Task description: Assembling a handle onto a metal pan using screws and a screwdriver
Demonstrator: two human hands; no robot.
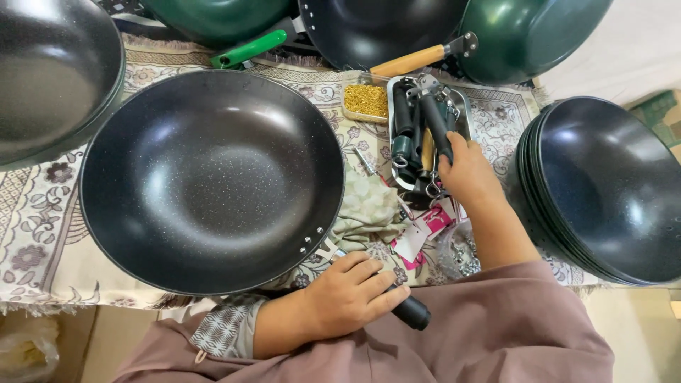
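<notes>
The left hand (pixel 347 298) has its fingers curled over the black handle (pixel 408 310) of the large black wok (pixel 213 181), clenched around it; the handle's rounded end pokes out just past the fingertips, and the pan's bowl spreads up and away from the knuckles over the patterned cloth (pixel 42 213). The right hand (pixel 464 170) reaches forward into a metal tray (pixel 462 106), its fingers closed around a black-gripped tool (pixel 436 120) lying among other dark handles and fittings. Just beyond that tray, away from the fingertips, sits a small clear box of brass-coloured screws (pixel 365 101). Beneath the right wrist lie pink-and-white tags (pixel 425 230) and a bag of small metal parts (pixel 457 255). To the outside of the right arm stands a stack of dark woks (pixel 610 188).

The step looks like handle fitting: one hand steadies the pan while the other fetches a tool. The next move likely calls for bringing that tool to the rivet end of the handle without letting the wok roll.
</notes>
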